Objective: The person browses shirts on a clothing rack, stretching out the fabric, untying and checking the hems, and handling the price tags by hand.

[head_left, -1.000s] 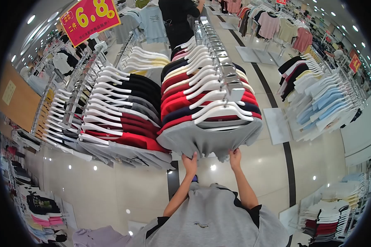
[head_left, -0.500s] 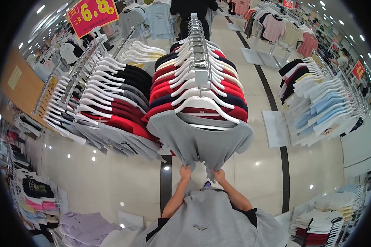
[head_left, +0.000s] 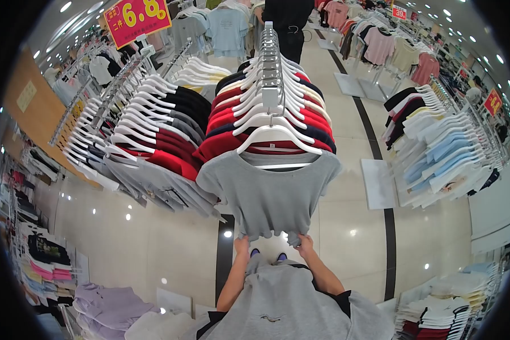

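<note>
A grey garment (head_left: 269, 190) hangs on a white hanger (head_left: 279, 135) at the near end of a rack of red, navy and cream tops. Its body is spread fairly flat. My left hand (head_left: 242, 245) is closed on the lower left part of its hem. At the lower right, my right hand (head_left: 305, 243) pinches the hem, where some fabric bunches beside the fingers. Both arms reach forward from my body.
A rack of black and dark red tops (head_left: 178, 144) stands close on the left. Blue and white garments (head_left: 445, 153) hang at the right. A person in black (head_left: 286, 25) stands beyond the middle rack. Lilac clothing (head_left: 110, 309) lies at the lower left.
My hands have moved farther apart and slightly down, and the grey garment is flatter and more stretched out. The person in black has shifted right. Both my shoes now show.
</note>
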Tool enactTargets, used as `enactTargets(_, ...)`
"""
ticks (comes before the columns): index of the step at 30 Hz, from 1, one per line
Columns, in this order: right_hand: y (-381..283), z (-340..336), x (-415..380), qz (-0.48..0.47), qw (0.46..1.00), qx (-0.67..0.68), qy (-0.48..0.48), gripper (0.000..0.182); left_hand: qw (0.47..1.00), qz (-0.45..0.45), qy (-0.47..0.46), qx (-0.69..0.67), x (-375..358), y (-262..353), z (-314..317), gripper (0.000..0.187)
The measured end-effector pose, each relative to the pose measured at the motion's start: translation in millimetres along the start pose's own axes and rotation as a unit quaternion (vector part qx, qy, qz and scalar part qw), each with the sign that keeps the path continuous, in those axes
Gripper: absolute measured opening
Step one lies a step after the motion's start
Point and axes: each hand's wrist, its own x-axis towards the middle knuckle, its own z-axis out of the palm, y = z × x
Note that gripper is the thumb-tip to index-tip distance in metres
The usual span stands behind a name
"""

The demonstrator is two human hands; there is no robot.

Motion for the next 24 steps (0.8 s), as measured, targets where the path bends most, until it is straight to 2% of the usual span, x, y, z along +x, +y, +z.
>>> enactTargets(3, -2, 1, -2, -0.033, 0.997, 0.077, 0.004, 0.035, 0.999, 0.051, 0.01, -0.006, 43, -9, -13, 0.021)
enactTargets(4, 2, -2, 6, -0.049, 0.995, 0.09, 0.006, 0.035, 0.999, 0.036, -0.034, -0.006, 33, 13, -18, 0.032)
enactTargets(6, 2, -2, 11, -0.069, 0.992, 0.103, 0.009, 0.035, 0.998, 0.057, -0.037, -0.006, 25, 34, -21, 0.029)
enactTargets(8, 0, 4, 4, 0.015, 0.987, 0.158, -0.031, 0.038, 0.996, 0.078, -0.037, -0.003, 36, 40, -23, 0.026)
enactTargets(9, 3, 8, 3, 0.013, 0.987, 0.16, -0.032, 0.038, 0.994, 0.054, -0.062, -0.068, 55, 24, -27, 0.029)
enactTargets(10, 7, 9, 2, 0.066, 0.983, 0.163, -0.043, 0.039, 0.987, 0.029, -0.086, -0.131, 61, 25, -30, 0.032)
enactTargets(11, 10, 11, 3, 0.12, 0.978, 0.165, -0.053, 0.04, 0.987, 0.031, -0.087, -0.131, 66, 24, -34, 0.032)
enactTargets(13, 8, 26, -11, 0.144, 0.981, 0.127, -0.034, 0.039, 0.956, -0.125, -0.129, -0.234, 60, 32, -42, 0.041)
enactTargets(14, 5, 36, -21, 0.169, 0.982, 0.088, -0.015, 0.039, 0.956, -0.124, -0.129, -0.234, 62, 32, -46, 0.041)
enactTargets(17, -6, 66, -47, 0.158, 0.984, 0.073, 0.033, 0.039, 0.954, -0.104, -0.149, -0.239, 96, 9, -56, 0.044)
enactTargets(20, -4, 76, -50, 0.14, 0.983, 0.118, 0.02, 0.041, 0.959, -0.119, -0.127, -0.224, 120, -8, -77, 0.038)
enactTargets(21, -4, 82, -49, 0.141, 0.983, 0.119, 0.02, 0.041, 0.979, -0.045, -0.175, -0.094, 124, -8, -84, 0.035)
enactTargets(22, -5, 88, -48, 0.125, 0.973, 0.194, -0.023, 0.04, 0.974, 0.032, -0.219, 0.038, 128, -8, -88, 0.032)
enactTargets(23, -4, 92, -47, 0.108, 0.955, 0.267, -0.065, 0.039, 0.974, 0.032, -0.22, 0.039, 132, -11, -89, 0.032)
enactTargets(24, -4, 96, -47, 0.108, 0.955, 0.268, -0.065, 0.039, 0.96, -0.184, -0.175, -0.119, 116, 11, -86, 0.032)
